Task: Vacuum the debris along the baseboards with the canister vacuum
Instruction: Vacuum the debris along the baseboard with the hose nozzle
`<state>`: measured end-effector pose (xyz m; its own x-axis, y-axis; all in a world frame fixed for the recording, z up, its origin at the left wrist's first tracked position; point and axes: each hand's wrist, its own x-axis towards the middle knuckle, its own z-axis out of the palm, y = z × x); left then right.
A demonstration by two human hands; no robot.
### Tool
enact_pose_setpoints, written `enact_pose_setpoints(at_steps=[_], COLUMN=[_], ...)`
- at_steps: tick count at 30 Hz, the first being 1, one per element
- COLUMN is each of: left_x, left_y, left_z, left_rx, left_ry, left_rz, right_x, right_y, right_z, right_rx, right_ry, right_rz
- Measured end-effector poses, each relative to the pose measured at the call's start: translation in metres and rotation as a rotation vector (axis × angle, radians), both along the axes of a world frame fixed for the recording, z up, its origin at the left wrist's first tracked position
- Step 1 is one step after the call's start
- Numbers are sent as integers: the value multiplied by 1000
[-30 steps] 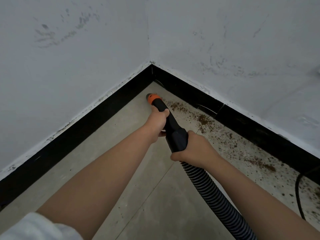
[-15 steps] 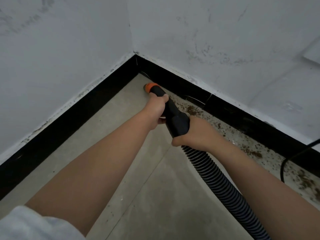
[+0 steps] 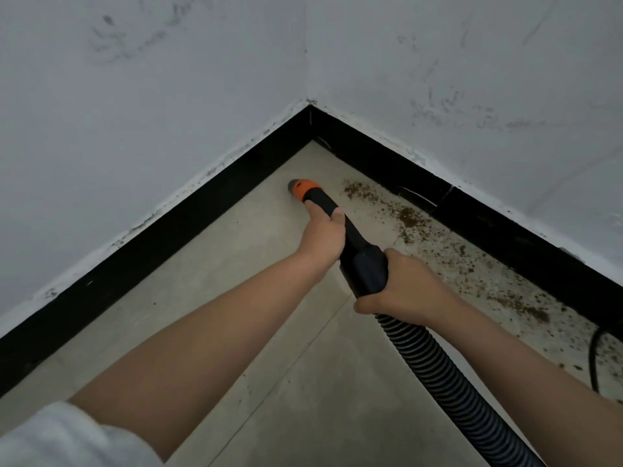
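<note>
A black vacuum nozzle with an orange tip (image 3: 301, 187) points at the floor near the room corner, left of the debris. My left hand (image 3: 323, 234) grips the narrow front of the nozzle just behind the orange tip. My right hand (image 3: 406, 287) grips the thicker black handle where the ribbed hose (image 3: 448, 382) joins. Brown debris (image 3: 409, 220) lies scattered on the grey floor along the right black baseboard (image 3: 499, 230). The canister itself is out of view.
The left black baseboard (image 3: 161, 244) meets the right one at the corner (image 3: 310, 123) under scuffed white walls. A black cable (image 3: 595, 358) curls on the floor at the far right. A tile joint (image 3: 286, 365) runs diagonally under my arms.
The orange tip has drawn back from the corner and sits a little farther from the right baseboard. Both hands keep their grip. The view has shifted, showing more debris to the right.
</note>
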<state>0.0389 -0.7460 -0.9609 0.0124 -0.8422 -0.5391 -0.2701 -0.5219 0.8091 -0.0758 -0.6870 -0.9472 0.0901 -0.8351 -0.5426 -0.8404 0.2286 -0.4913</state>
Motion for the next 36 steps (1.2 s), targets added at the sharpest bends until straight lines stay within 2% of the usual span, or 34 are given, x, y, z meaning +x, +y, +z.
enact_pose_setpoints(at_steps=[5, 9, 19, 24, 27, 32, 36], left_x=[-4, -17, 2, 3, 1, -2, -2], left_y=[-6, -19, -28, -47, -56, -47, -26], left_z=[2, 6, -12, -7, -2, -4, -7], left_rx=[44, 48, 19, -13, 12, 20, 12], left_ry=[88, 88, 33, -74, -41, 72, 142], left_rz=[-24, -52, -29, -15, -3, 107, 212], right_x=[-4, -13, 9, 14, 9, -8, -13], right_y=[-1, -10, -16, -40, -49, -52, -46], right_z=[0, 2, -29, -35, -34, -24, -12], right_rx=[-4, -18, -25, -17, 19, 105, 132], right_ry=[32, 25, -119, -236, -297, -312, -246], right_rz=[-35, -98, -198, -276, -302, -188, -42])
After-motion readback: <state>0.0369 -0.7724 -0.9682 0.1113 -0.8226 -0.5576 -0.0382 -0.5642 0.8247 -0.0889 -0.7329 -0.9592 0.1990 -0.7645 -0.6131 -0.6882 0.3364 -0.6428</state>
